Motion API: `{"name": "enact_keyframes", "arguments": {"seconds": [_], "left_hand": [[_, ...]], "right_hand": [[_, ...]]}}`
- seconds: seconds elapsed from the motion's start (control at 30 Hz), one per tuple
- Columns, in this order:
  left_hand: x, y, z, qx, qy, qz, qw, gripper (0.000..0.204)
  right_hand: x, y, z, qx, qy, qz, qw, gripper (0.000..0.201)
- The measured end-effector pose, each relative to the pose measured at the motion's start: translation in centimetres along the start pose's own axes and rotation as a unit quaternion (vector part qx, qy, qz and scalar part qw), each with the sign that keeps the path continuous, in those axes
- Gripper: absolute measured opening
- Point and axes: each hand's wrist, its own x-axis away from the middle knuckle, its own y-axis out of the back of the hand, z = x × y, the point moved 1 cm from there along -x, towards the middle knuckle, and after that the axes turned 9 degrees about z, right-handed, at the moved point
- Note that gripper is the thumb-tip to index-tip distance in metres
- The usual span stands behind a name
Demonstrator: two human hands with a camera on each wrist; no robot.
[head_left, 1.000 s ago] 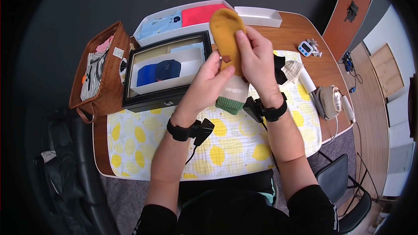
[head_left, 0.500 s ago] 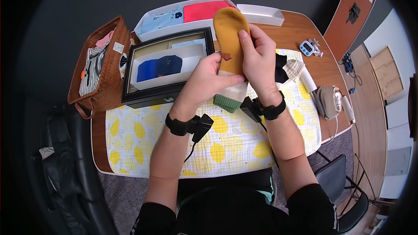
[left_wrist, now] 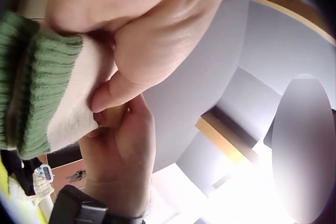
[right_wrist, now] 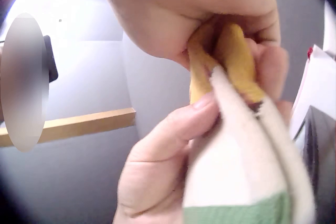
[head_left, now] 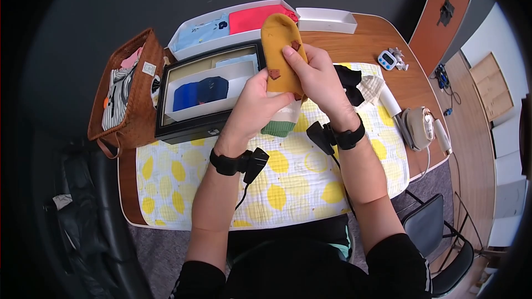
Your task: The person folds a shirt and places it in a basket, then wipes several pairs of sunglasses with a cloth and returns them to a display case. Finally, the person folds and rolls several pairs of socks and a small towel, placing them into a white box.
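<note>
Both hands hold a pair of mustard socks (head_left: 274, 36) with brown patches, a white band and green ribbed cuffs, laid together over the table with the toes pointing away. My left hand (head_left: 252, 105) pinches the white band, its thumb across the front. Higher up, my right hand (head_left: 322, 80) grips the mustard part, thumb on top and fingers behind. Two green cuffs (left_wrist: 50, 92) hang side by side in the left wrist view. Seen from the right wrist, the mustard fabric (right_wrist: 199, 74) is folded in my right hand's grasp.
A black case (head_left: 166, 105) holds a white box (head_left: 241, 80) with folded blue items. Behind it, a white tray (head_left: 180, 50) carries folded clothes. A brown woven basket (head_left: 141, 97) stands left. Black fabric (head_left: 350, 83), a timer (head_left: 386, 61) and a garment steamer (head_left: 417, 127) are right. A lemon-print cloth (head_left: 299, 188) covers the table's front.
The socks have shifted left with both hands and turned slightly, showing another brown patch near the right thumb. The right hand has moved left along with them.
</note>
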Motion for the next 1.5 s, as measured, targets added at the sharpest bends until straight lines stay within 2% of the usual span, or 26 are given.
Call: {"name": "enact_keyframes", "arguments": {"seconds": [0.03,0.1,0.23,0.3,0.4,0.43,0.5,0.53,0.6,0.77,0.83,0.9,1.0,1.03,1.07,1.1,1.13,1.2,1.23,1.3,1.43,1.5], "left_hand": [[0.0,-0.2,-0.1,0.0,0.001,0.002,1.0,0.041],[0.2,-0.6,-0.5,0.041,-0.013,0.033,0.999,0.045],[0.1,-0.8,-0.4,0.062,0.011,0.087,0.994,0.042],[0.1,-0.6,-0.3,0.049,0.077,0.115,0.989,0.039],[0.2,-0.6,-0.4,0.1,0.079,0.123,0.984,0.036],[0.2,-0.4,-0.3,0.1,0.079,0.123,0.984,0.036],[0.2,-0.1,-0.1,0.071,0.077,0.156,0.982,0.037],[0.2,0.0,0.2,0.072,0.077,0.156,0.982,0.037],[0.3,0.2,0.7,0.005,0.068,0.148,0.987,0.038],[0.3,0.0,0.9,-0.005,0.071,0.138,0.988,0.046],[0.3,-0.1,0.9,0.006,0.06,0.134,0.989,0.049],[0.3,-0.4,0.7,0.131,0.045,0.189,0.972,0.05],[0.7,-1.0,0.2,0.197,0.014,0.18,0.964,0.039],[0.6,-0.5,0.4,0.197,0.013,0.179,0.964,0.039],[0.4,0.4,0.9,0.191,0.014,0.222,0.956,0.037],[0.3,0.9,1.2,0.185,0.014,0.264,0.947,0.034],[0.3,0.9,1.1,0.184,0.013,0.264,0.947,0.034],[0.3,0.7,1.1,0.097,0.043,0.171,0.98,0.031],[0.3,0.7,0.9,0.097,0.043,0.171,0.98,0.031],[0.4,0.5,0.4,0.076,0.068,0.157,0.982,0.033],[0.6,-0.3,-0.1,0.085,0.04,0.129,0.987,0.032],[0.5,-0.1,0.1,0.132,0.067,0.16,0.976,0.033]], "right_hand": [[-0.1,0.0,-0.2,0.0,0.0,-0.002,1.0,0.036],[-0.2,0.0,-0.3,0.003,0.087,-0.042,0.995,0.034],[0.1,0.3,0.7,-0.04,0.078,-0.059,0.994,0.033],[-0.1,0.6,0.1,0.041,0.103,-0.089,0.99,0.031],[-0.4,1.1,-0.4,0.106,0.147,-0.098,0.979,0.03],[-0.1,1.2,0.2,0.105,0.146,-0.098,0.979,0.03],[0.6,1.4,1.5,0.115,0.056,-0.075,0.989,0.028],[0.4,1.6,1.1,0.115,0.056,-0.075,0.989,0.028],[0.0,1.8,0.4,0.148,0.181,-0.121,0.965,0.025],[0.2,1.6,0.5,0.136,0.216,-0.127,0.958,0.024],[0.5,1.2,0.7,0.033,0.203,-0.07,0.976,0.027],[1.1,0.6,1.4,0.031,0.205,-0.051,0.977,0.028],[0.9,0.0,1.2,0.003,0.233,-0.006,0.972,0.033],[1.0,0.1,1.2,0.006,0.204,0.015,0.979,0.034],[1.1,0.0,1.3,0.009,0.174,0.035,0.984,0.035],[1.1,-0.1,1.5,-0.017,0.181,0.043,0.982,0.037],[0.8,-0.2,1.3,-0.017,0.182,0.044,0.982,0.037],[0.4,-0.1,0.9,0.008,0.239,0.003,0.971,0.037],[0.4,0.0,0.8,0.008,0.24,0.003,0.971,0.037],[0.5,0.5,0.7,0.015,0.171,0.003,0.985,0.036],[0.5,0.3,0.8,0.034,0.17,-0.034,0.984,0.03],[0.4,0.4,0.8,0.14,0.204,-0.096,0.964,0.022]]}}
